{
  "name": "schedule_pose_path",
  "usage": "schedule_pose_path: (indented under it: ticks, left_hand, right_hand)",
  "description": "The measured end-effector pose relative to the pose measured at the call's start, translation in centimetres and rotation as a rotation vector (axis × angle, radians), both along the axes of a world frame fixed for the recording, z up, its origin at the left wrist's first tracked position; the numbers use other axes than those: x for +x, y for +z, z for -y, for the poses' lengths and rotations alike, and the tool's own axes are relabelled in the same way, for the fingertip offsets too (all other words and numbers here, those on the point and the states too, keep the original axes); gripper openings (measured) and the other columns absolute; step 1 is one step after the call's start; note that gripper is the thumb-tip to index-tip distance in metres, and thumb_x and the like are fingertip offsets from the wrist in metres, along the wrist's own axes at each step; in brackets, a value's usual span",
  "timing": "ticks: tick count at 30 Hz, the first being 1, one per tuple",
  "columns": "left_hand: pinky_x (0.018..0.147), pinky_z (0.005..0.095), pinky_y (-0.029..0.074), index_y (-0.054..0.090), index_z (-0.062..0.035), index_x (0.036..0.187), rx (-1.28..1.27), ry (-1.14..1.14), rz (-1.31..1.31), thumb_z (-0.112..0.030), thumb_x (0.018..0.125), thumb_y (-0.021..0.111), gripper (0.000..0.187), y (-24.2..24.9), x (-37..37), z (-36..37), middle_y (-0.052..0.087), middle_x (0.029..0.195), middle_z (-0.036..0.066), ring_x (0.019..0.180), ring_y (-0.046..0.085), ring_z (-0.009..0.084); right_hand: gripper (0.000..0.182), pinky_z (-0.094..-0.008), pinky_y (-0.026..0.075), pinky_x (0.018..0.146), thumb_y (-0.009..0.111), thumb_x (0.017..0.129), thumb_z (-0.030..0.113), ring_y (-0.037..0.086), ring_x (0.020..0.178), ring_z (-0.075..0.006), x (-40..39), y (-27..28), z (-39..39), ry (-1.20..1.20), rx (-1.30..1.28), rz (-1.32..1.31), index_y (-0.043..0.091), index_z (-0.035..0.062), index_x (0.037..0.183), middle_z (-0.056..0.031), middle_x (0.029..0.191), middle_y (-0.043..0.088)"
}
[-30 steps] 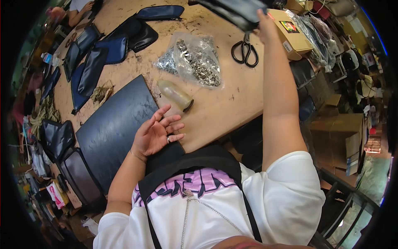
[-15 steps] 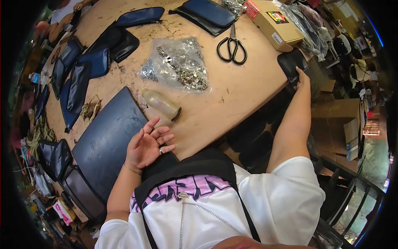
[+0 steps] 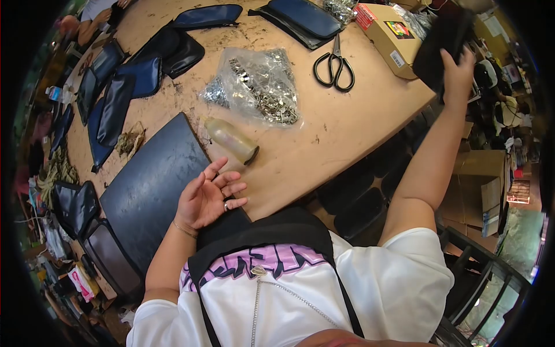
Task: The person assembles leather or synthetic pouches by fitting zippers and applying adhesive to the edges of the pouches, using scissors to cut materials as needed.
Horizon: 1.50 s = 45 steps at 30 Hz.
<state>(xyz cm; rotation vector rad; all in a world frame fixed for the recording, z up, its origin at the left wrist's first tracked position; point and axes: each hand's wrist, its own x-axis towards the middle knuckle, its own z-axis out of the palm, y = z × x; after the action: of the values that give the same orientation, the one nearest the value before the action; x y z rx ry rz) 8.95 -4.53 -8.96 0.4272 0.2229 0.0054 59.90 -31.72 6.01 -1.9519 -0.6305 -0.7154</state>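
Your right hand [image 3: 458,75] has its thumb and fingers closed on the near end of a black pouch [image 3: 439,49], which is up at the right corner of the table [image 3: 347,124], beside the cardboard box [image 3: 384,43] in this view. Your left hand [image 3: 205,198] is palm up with its fingers loosely spread, near the bottle [image 3: 231,140] and the dark board [image 3: 153,194], while the scissors [image 3: 333,72] lie between the box and the clear bag of metal pieces [image 3: 260,87]
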Motion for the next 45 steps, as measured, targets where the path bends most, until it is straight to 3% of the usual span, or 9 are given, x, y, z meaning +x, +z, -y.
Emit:
schedule_pose_path:
  ticks: [4,6,10,18,21,27,34,40,45]
  left_hand:
    - [0.105,0.0593,0.041,0.034,-0.0181,0.151,-0.011,-0.001,0.011,-0.043,0.102,0.046,0.056,-0.1,0.0,-0.1,0.054,0.136,0.014,0.129,0.051,0.0352]
    - [0.105,0.0592,0.041,0.034,-0.0177,0.151,-0.02,-0.004,0.009,-0.043,0.101,0.046,0.057,0.0,0.0,-0.1,0.054,0.136,0.015,0.129,0.051,0.0355]
    - [0.105,0.0591,0.041,0.034,-0.0168,0.15,-0.035,-0.014,0.009,-0.043,0.101,0.047,0.057,0.2,0.1,-0.2,0.053,0.136,0.016,0.128,0.051,0.0363]
    - [0.105,0.0621,0.04,0.032,-0.0168,0.151,-0.092,-0.01,-0.035,-0.046,0.101,0.044,0.059,0.5,0.4,-0.4,0.052,0.136,0.018,0.128,0.05,0.0388]
    - [0.105,0.0619,0.04,0.032,-0.0174,0.151,-0.093,-0.017,-0.033,-0.046,0.101,0.043,0.059,0.4,0.3,-0.4,0.052,0.136,0.018,0.128,0.05,0.0384]
    - [0.105,0.0613,0.04,0.034,-0.0184,0.151,-0.072,-0.038,-0.025,-0.047,0.102,0.042,0.057,0.2,0.4,-0.5,0.053,0.136,0.016,0.129,0.05,0.0374]
    - [0.105,0.056,0.042,0.035,-0.0169,0.15,0.033,-0.034,-0.001,-0.044,0.103,0.043,0.055,-0.1,0.3,-0.2,0.056,0.135,0.013,0.126,0.054,0.0322]
    - [0.107,0.0531,0.042,0.035,-0.0119,0.149,0.118,-0.038,0.052,-0.039,0.104,0.042,0.053,0.0,0.2,0.2,0.056,0.134,0.013,0.126,0.053,0.0309]
    - [0.107,0.0531,0.042,0.036,-0.0105,0.148,0.122,-0.029,0.068,-0.036,0.105,0.042,0.05,-0.1,0.2,0.2,0.056,0.134,0.014,0.126,0.053,0.031]
  right_hand:
    - [0.058,-0.0366,0.045,0.1,0.077,0.082,0.025,0.059,0.118,-0.0311,3.2,0.1,-7.1,0.048,-0.463,0.1,0.055,0.0041,0.132,-0.0201,0.129,0.06]
    - [0.054,-0.0374,0.051,0.088,0.073,0.076,0.009,0.065,0.099,-0.0278,0.4,0.6,-12.2,0.248,-0.293,-0.302,0.055,0.0018,0.127,-0.0178,0.107,0.067]
    - [0.068,-0.0389,0.05,0.093,0.076,0.074,0.021,0.065,0.108,-0.0329,1.2,2.7,-18.4,0.219,-0.655,-0.368,0.052,0.0055,0.135,-0.0226,0.116,0.066]
    - [0.083,-0.0408,0.045,0.103,0.079,0.077,0.034,0.058,0.121,-0.0356,9.0,-4.5,-22.0,0.074,-0.616,-0.196,0.04,0.0088,0.146,-0.0217,0.135,0.056]
    - [0.057,-0.0412,0.047,0.098,0.073,0.084,0.033,0.06,0.113,-0.0388,11.0,-9.2,-18.3,0.248,-0.538,-0.003,0.058,0.0058,0.132,-0.0232,0.127,0.06]
    - [0.045,-0.0401,0.042,0.104,0.072,0.086,0.029,0.054,0.123,-0.0343,0.6,-12.0,-4.8,0.284,-0.587,-0.082,0.064,0.0076,0.125,-0.0193,0.132,0.057]
    - [0.051,-0.0431,0.041,0.105,0.074,0.083,0.027,0.051,0.123,-0.0363,-10.6,-22.2,15.9,-0.398,-0.311,-0.215,0.058,0.0091,0.128,-0.0186,0.13,0.054]
    - [0.106,-0.0476,0.04,0.109,0.086,0.07,0.041,0.041,0.137,-0.0366,-23.1,-33.5,29.6,-0.669,-0.232,-1.262,0.028,0.0103,0.153,-0.0227,0.153,0.034]
    - [0.091,-0.0595,0.04,0.1,0.083,0.077,0.034,0.049,0.13,-0.034,-29.8,-33.6,28.4,-0.477,0.305,-1.747,0.031,0.0123,0.149,-0.0203,0.145,0.045]
